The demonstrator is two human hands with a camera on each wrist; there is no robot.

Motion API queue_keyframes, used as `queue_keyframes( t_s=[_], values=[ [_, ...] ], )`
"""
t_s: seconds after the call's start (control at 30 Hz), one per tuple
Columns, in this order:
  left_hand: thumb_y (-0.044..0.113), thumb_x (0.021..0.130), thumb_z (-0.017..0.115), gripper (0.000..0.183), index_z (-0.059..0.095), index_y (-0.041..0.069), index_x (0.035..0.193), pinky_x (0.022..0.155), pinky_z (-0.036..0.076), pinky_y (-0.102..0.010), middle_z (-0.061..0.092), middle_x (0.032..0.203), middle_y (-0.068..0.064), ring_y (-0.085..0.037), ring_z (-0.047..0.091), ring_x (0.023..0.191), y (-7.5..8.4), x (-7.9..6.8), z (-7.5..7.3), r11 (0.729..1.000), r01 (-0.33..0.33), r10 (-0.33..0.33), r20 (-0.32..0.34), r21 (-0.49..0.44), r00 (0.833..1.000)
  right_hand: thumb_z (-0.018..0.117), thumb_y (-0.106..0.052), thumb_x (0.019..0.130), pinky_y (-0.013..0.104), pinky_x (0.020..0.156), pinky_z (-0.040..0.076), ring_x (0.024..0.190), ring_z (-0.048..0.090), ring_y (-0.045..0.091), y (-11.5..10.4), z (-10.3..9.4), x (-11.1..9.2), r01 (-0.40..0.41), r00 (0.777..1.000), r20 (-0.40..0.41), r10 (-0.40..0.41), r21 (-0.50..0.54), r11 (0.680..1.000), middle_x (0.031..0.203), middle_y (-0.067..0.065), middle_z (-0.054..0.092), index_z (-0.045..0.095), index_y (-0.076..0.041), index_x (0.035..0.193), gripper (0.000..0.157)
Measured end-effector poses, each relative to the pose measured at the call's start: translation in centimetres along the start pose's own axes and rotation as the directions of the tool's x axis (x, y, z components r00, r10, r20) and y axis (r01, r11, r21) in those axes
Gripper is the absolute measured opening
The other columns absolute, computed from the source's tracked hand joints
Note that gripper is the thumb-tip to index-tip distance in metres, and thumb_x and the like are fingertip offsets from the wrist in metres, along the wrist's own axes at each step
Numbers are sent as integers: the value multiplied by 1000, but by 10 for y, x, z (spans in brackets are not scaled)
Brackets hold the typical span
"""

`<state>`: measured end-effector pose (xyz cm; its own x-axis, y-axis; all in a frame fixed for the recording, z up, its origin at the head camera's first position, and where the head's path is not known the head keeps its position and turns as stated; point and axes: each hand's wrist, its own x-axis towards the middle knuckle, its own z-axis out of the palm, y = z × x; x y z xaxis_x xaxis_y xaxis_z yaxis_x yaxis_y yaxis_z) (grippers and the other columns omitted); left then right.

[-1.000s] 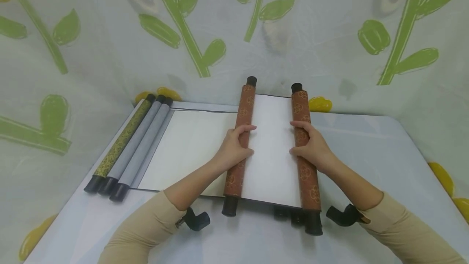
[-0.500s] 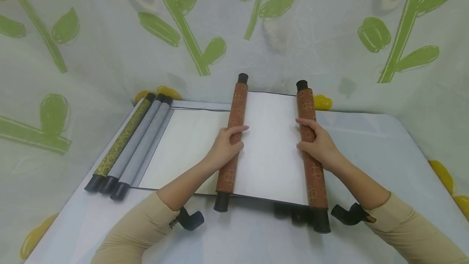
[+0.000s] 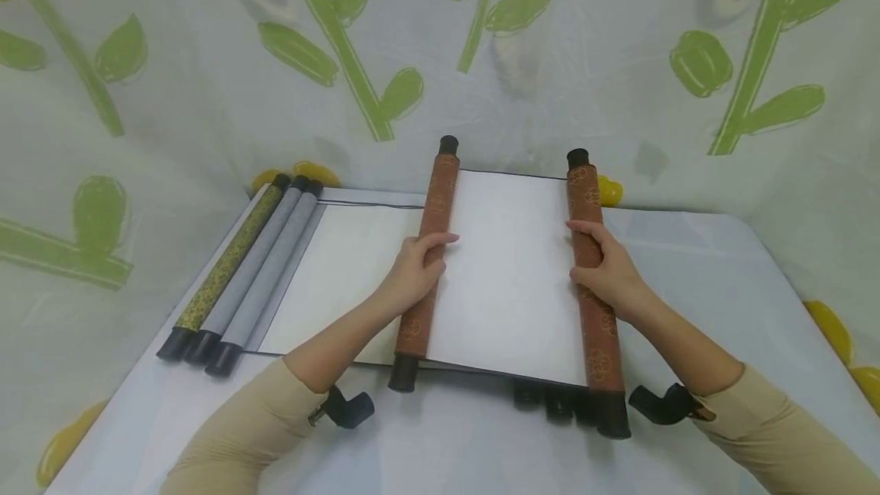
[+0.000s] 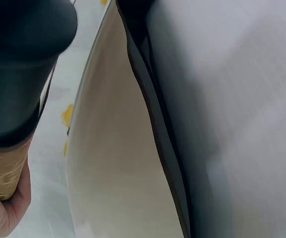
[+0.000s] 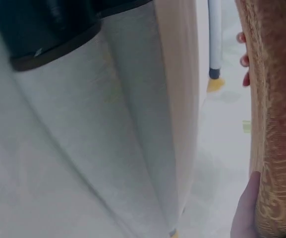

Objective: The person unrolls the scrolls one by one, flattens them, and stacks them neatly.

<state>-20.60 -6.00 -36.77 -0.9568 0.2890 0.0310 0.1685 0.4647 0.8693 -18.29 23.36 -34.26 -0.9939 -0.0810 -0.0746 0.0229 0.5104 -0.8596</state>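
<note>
My left hand [image 3: 412,272] grips the left roller [image 3: 438,201] of a scroll, a reddish-brown tube with a pale flower pattern and black end caps. My right hand [image 3: 609,270] grips the matching right roller [image 3: 601,350]. Between the two rollers stretches plain white paper [image 3: 512,273]. This scroll is held over a second, unrolled scroll, whose pale sheet [image 3: 364,250] shows at the left. In the left wrist view a black end cap [image 4: 24,84] looms large. The right wrist view has the patterned roller [image 5: 284,129] at its right side, fingertips and thumb around it.
At the table's left lie a yellow-green speckled roller [image 3: 230,266] and two grey rollers [image 3: 271,273], side by side. Dark roller ends [image 3: 559,407] poke out under the held scroll. Behind the table [image 3: 701,289] hangs a leaf-printed curtain [image 3: 584,98].
My hands have moved apart, the left one leftward and the right one rightward, each with its roller. A wider stretch of white paper now shows between them.
</note>
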Motion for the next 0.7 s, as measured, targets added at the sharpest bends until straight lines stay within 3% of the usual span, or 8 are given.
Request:
queue_keyframes(
  t_s=[0.17, 0.27, 0.33, 0.4, 0.5, 0.57, 0.6, 0.7],
  values=[
    [3, 91, 41, 43, 57, 11, 130, 65, 41, -31, 45, 124, -20, -25, 41, 86, -6, -1, -4, 1000, 2, -2, 13, 25, 1000, 51, 5, 79, 26, 56, 40, 108, 40, 33, 4, -5, 0, 0, 1000, 21, -1, 9, 1000, 152, 22, 19, 31, -12, 147, 73],
    [8, 91, 52, 39, 58, 14, 130, 83, 45, -42, 45, 130, -18, -28, 46, 105, -9, -1, -5, 1000, 20, -20, 5, 5, 1000, 57, 1, 82, 29, 62, 44, 110, 41, 34, 4, -5, -1, -25, 999, 31, 24, 30, 999, 152, 22, 18, 30, -13, 148, 73],
    [12, 88, 63, 42, 58, 16, 129, 98, 39, -50, 45, 133, -16, -30, 43, 120, -11, -1, -6, 999, 34, -34, -7, -5, 999, 64, -3, 83, 35, 77, 45, 119, 40, 36, 3, -5, -1, -40, 999, 34, 39, 31, 999, 153, 21, 18, 28, -14, 149, 76],
    [14, 84, 69, 46, 59, 17, 128, 105, 30, -54, 45, 133, -15, -31, 39, 128, -12, -1, -7, 999, 45, -46, -18, -1, 999, 70, -7, 82, 41, 89, 41, 131, 29, 37, 2, -5, -2, -48, 998, 36, 47, 34, 998, 154, 20, 17, 27, -15, 149, 81],
    [10, 82, 69, 48, 59, 17, 128, 105, 30, -55, 46, 132, -15, -32, 39, 128, -11, -1, -8, 998, 56, -56, -30, 12, 998, 73, -5, 79, 42, 90, 41, 131, 28, 38, 0, -6, -2, -45, 998, 36, 43, 41, 998, 153, 19, 18, 27, -13, 149, 84],
    [6, 83, 66, 48, 58, 17, 129, 105, 32, -53, 46, 132, -16, -31, 39, 129, -11, 0, -9, 998, 56, -55, -33, 19, 998, 71, -1, 78, 38, 86, 42, 128, 30, 37, 0, -7, -2, -36, 999, 33, 34, 42, 998, 153, 19, 18, 28, -12, 148, 83],
    [4, 82, 64, 49, 58, 16, 129, 105, 33, -52, 46, 133, -16, -31, 39, 130, -10, 0, -10, 998, 54, -53, -33, 22, 998, 70, 1, 77, 34, 79, 44, 120, 39, 36, 1, -8, -2, -31, 999, 31, 30, 46, 998, 153, 19, 18, 29, -12, 148, 83],
    [-1, 82, 58, 52, 56, 16, 131, 101, 38, -48, 45, 135, -15, -29, 40, 128, -10, 0, -11, 998, 52, -52, -23, 24, 998, 65, 5, 76, 28, 74, 44, 116, 39, 33, 3, -8, -1, -21, 999, 26, 20, 44, 999, 153, 19, 19, 29, -12, 147, 82]
  ],
)
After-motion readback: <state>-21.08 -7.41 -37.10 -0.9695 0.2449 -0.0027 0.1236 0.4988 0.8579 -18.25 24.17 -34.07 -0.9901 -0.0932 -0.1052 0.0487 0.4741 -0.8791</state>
